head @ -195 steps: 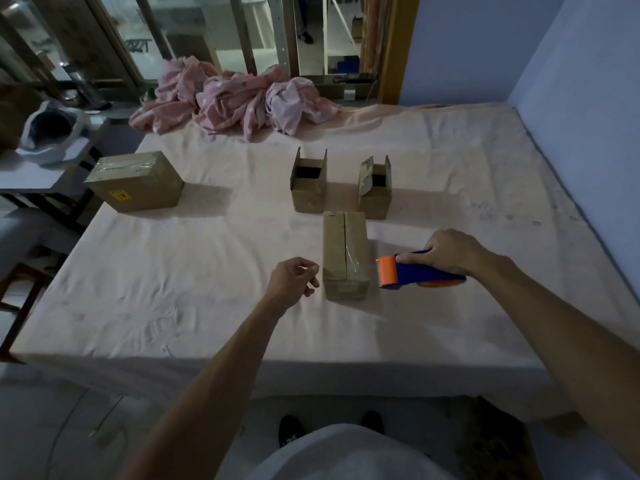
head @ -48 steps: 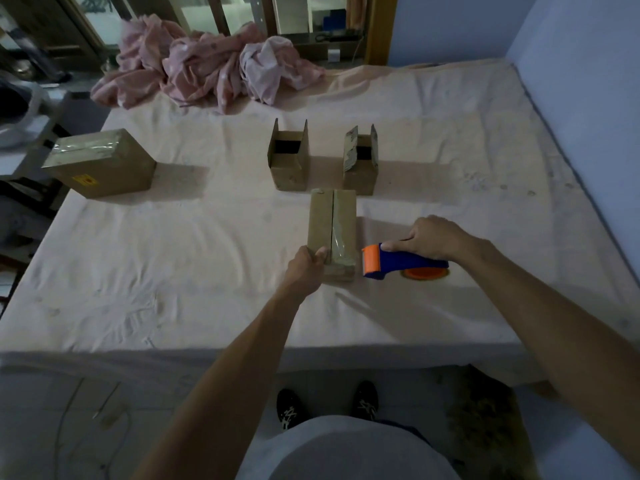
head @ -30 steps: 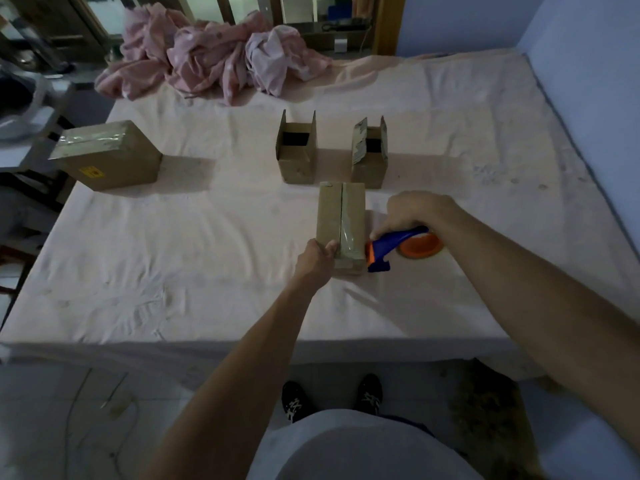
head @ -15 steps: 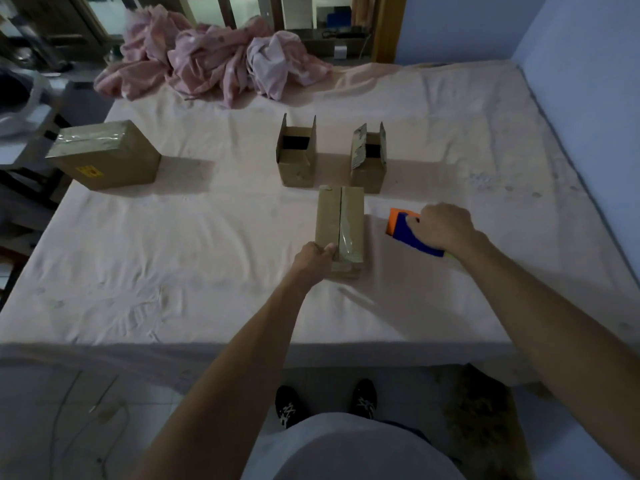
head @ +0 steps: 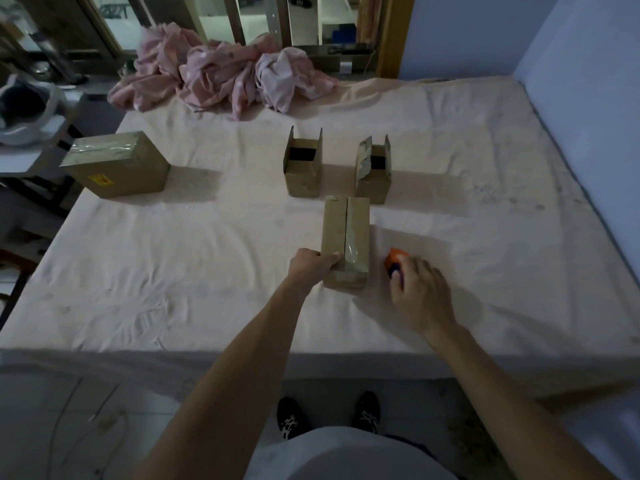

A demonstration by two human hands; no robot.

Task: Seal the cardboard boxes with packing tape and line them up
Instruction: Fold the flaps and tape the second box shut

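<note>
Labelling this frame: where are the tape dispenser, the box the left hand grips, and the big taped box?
tape dispenser [head: 393,258]: head view, orange front end.
gripped box [head: 356,230]: head view, top right flap.
big taped box [head: 131,176]: head view, front face.

Four cardboard boxes lie on the bed [head: 485,150]: one large taped box [head: 117,164], a left open box [head: 302,164], a right open box [head: 374,171] and one closed box [head: 346,237]. There is one tape dispenser [head: 394,263], one pink cloth heap [head: 221,74], and two hands, the left hand [head: 310,268] and right hand [head: 420,292].
</note>
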